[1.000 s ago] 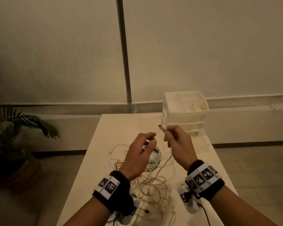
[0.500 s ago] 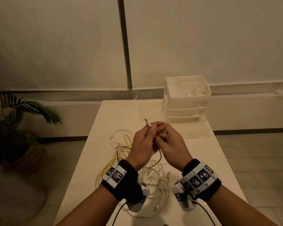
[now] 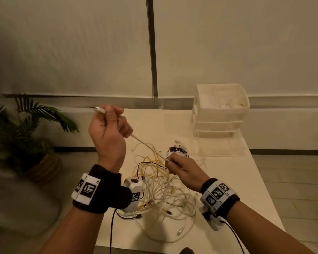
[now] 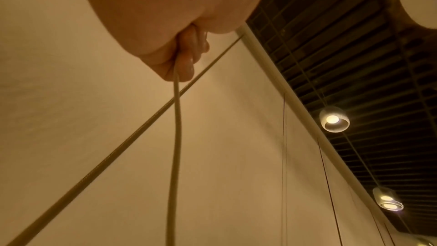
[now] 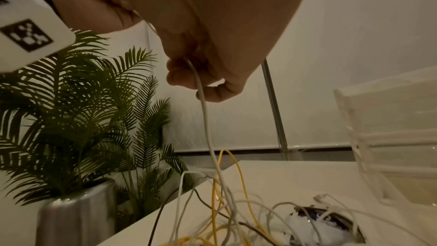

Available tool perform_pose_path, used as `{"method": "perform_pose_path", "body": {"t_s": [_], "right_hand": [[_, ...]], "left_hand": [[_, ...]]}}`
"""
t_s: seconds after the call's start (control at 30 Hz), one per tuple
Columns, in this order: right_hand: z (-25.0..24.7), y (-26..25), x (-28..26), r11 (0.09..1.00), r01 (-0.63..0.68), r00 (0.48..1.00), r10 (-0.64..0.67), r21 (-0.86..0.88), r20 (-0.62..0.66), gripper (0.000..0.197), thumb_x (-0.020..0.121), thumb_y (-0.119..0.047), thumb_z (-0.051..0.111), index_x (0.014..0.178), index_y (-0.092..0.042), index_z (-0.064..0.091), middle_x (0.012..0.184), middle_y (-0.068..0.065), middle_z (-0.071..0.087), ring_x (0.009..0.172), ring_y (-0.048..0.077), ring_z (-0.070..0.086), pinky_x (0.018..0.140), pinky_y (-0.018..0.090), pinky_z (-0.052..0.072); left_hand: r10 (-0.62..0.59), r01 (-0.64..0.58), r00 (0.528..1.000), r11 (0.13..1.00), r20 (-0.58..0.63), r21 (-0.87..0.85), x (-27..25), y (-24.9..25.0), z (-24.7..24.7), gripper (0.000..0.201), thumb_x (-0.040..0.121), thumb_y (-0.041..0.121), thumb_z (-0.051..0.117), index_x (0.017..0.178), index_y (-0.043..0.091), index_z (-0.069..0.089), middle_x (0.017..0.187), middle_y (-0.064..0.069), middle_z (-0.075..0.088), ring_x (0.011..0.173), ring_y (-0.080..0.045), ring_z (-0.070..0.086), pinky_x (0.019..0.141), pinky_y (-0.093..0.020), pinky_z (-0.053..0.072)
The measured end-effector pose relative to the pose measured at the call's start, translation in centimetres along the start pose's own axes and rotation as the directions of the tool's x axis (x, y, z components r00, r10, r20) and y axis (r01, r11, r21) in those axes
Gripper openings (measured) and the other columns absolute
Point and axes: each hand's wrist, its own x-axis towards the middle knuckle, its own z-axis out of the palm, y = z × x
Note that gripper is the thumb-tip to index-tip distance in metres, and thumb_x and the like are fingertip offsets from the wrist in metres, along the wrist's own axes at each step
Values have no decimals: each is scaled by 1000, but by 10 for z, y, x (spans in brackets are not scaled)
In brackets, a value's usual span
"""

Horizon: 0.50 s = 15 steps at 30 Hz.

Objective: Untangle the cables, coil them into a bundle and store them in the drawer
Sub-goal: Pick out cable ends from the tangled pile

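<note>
A tangle of white, yellow and black cables (image 3: pixel 160 191) lies on the white table (image 3: pixel 233 182). My left hand (image 3: pixel 108 125) is raised at the table's left edge and grips one white cable (image 3: pixel 145 143) near its plug (image 3: pixel 97 109), which sticks out to the left. That cable (image 4: pixel 175 137) runs taut down to my right hand (image 3: pixel 180 165), which pinches it just above the pile. In the right wrist view the cable (image 5: pixel 205 119) drops from my fingers into the tangle (image 5: pixel 236 212). The white drawer unit (image 3: pixel 218 110) stands at the far right.
A clear tray or drawer (image 3: pixel 222 145) lies in front of the drawer unit. A small dark-and-white object (image 3: pixel 176 151) sits among the cables. A potted palm (image 3: pixel 26 132) stands on the floor left of the table.
My hands were together above the pile. The left hand has since pulled the plug end up and to the left, while the right hand slid down the cable toward the tangle.
</note>
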Motion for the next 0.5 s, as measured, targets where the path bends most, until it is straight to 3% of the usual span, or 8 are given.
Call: {"method": "perform_pose_path", "body": {"t_s": [0.13, 0.27, 0.33, 0.37, 0.43, 0.47, 0.5], "right_hand": [[11, 11, 1, 999, 34, 999, -34, -26, -10, 16, 100, -20, 45, 87, -17, 54, 76, -4, 60, 72, 9, 54, 69, 23, 42], [14, 9, 14, 998, -17, 982, 29, 67, -184, 24, 102, -21, 42, 82, -13, 53, 72, -2, 60, 73, 17, 57, 75, 30, 45], [6, -3, 23, 976, -53, 945, 118, 212, -306, 25, 102, -20, 41, 80, -14, 51, 67, -3, 55, 75, 31, 58, 79, 43, 47], [0, -11, 26, 963, -53, 932, 143, 265, -334, 24, 102, -20, 41, 81, -14, 51, 66, -1, 52, 79, 38, 57, 76, 46, 49], [-12, -28, 30, 956, -25, 938, 124, 292, -324, 23, 102, -19, 42, 82, -14, 51, 67, 7, 48, 77, 42, 55, 67, 43, 48], [-16, -36, 32, 958, -8, 949, 98, 286, -300, 22, 101, -19, 42, 83, -14, 53, 69, 16, 47, 72, 41, 52, 64, 41, 46], [-19, -43, 33, 961, 6, 960, 71, 276, -270, 22, 101, -21, 43, 84, -15, 54, 73, 24, 47, 67, 39, 49, 61, 41, 44]], "left_hand": [[205, -203, 978, 978, -39, 35, 11, 23, -14, 27, 107, 11, 29, 87, 10, 48, 56, 3, 32, 45, -15, 26, 43, -27, 24], [278, -274, 959, 959, -59, 67, 19, 38, -22, 26, 106, 13, 29, 88, 12, 47, 56, 0, 29, 44, -17, 23, 42, -31, 20], [230, -248, 969, 925, 95, 288, 15, 33, -20, 25, 104, 11, 33, 88, 15, 53, 59, 1, 37, 47, -15, 32, 43, -30, 29], [167, -251, 961, 862, 222, 440, 9, 26, -18, 24, 102, 12, 37, 89, 16, 56, 62, 0, 44, 51, -13, 39, 46, -27, 34], [-68, -275, 885, 723, 461, 634, -7, 3, -14, 16, 100, 19, 48, 96, 18, 63, 65, 2, 54, 55, -9, 46, 49, -23, 37], [-169, -275, 841, 685, 515, 674, -16, -7, -12, 12, 97, 17, 55, 103, 22, 64, 62, 7, 52, 53, -8, 45, 50, -22, 36], [-216, -265, 820, 678, 530, 686, -24, -18, -10, 23, 93, 13, 61, 111, 27, 63, 57, 8, 45, 51, -8, 40, 50, -21, 33]]}}
